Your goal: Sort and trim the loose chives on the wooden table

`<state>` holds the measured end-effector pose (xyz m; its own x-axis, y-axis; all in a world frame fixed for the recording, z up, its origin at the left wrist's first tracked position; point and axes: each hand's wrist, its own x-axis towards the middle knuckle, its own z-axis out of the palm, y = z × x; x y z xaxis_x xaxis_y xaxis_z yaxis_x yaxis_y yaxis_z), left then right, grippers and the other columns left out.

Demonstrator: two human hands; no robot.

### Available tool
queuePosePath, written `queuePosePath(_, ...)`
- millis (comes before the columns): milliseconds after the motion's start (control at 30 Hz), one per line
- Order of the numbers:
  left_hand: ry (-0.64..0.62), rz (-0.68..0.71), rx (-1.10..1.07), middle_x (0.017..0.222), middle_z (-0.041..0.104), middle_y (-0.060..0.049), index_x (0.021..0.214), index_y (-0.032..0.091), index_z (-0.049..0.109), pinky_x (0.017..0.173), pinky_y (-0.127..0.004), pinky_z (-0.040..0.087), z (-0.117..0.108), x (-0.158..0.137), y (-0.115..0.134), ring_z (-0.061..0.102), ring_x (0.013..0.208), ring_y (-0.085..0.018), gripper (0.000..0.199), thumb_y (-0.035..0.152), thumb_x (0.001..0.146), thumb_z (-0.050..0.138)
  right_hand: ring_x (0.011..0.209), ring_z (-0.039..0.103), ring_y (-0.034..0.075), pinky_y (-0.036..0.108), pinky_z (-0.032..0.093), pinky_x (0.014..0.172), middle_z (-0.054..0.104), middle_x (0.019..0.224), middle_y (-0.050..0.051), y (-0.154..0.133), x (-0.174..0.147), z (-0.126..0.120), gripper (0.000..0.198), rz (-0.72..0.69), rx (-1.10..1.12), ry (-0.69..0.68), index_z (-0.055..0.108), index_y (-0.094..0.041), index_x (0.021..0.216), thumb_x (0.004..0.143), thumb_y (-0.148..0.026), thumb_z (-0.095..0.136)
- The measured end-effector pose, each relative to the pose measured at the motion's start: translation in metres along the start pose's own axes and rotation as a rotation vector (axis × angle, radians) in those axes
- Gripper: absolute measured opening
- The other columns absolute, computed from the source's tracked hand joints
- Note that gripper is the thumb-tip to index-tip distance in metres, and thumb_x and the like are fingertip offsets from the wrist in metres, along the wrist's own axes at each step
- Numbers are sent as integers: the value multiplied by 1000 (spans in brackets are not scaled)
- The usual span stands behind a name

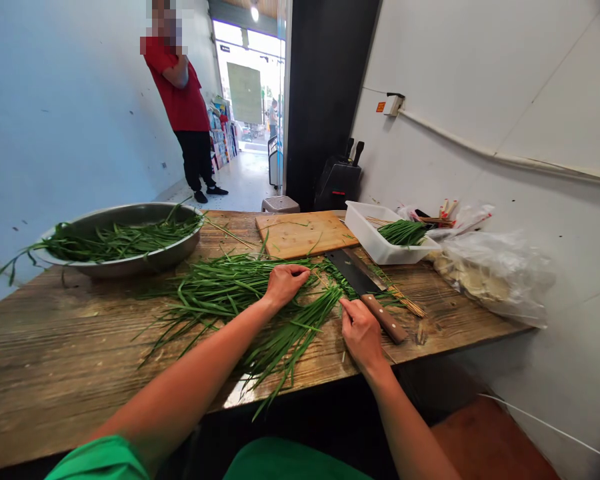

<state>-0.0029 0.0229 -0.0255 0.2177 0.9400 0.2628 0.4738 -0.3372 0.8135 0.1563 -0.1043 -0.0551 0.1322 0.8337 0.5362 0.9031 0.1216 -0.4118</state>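
Left hand (286, 283): over greens (220, 287) | right hand (363, 331): at greens (cleaver (377, 312) just beside)

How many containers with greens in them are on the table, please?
2: the metal basin on the left and the white plastic tray on the right, beside the cutting board. None seems hidden.

You face strong daylight from the doorway (271, 73) at the back, washed out to near white, with a ceiling lamp (255, 13) glowing above it. The left wall (80, 100) takes a cool blue cast; the right wall (480, 80) looks greyer. Under your counter (55, 360) lies deep shadow, and a patch by its front edge glares white. Your greens (230, 283) come out fairly crisp. Wide-angle distortion stretches your picture's sides, and pixel blocks mask the standing person's (183, 87) head.
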Motion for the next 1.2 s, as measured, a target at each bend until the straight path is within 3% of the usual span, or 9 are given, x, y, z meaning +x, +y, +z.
queuePosePath(500, -21, 63, 99, 87, 70, -2, 84, 20, 71, 74, -23, 46, -1, -1, 1, 63, 82, -16, 24, 35, 72, 55, 74, 58, 14, 22, 42, 68, 61, 81, 4, 1, 0, 2, 28, -6, 6, 1, 63, -19, 100, 86, -17, 38)
queuePosePath(800, -241, 310, 126, 82, 71, -1, 83, 21, 71, 72, -20, 45, 11, -24, 21, 63, 75, -13, 22, 31, 75, 54, 78, 58, 15, 23, 42, 70, 62, 84, 5, 2, 1, 2, 28, -3, 13, 13, 62, -17, 101, 86, -18, 38)
queuePosePath(1033, -299, 319, 200, 90, 69, -1, 92, 21, 69, 78, -22, 44, -20, -7, 21, 62, 82, -16, 27, 34, 76, 52, 77, 58, 15, 23, 42, 69, 62, 81, 5, 3, 1, 2, 28, 42, -14, 35, 62, -17, 100, 87, -19, 38)
queuePosePath(1200, -320, 343, 311, 85, 69, 0, 116, 22, 56, 74, -23, 42, -38, 1, 18, 60, 77, -15, 45, 29, 72, 57, 76, 58, 15, 23, 42, 68, 62, 79, 6, 2, 0, 1, 28, 53, -40, 47, 63, -17, 99, 87, -19, 38)
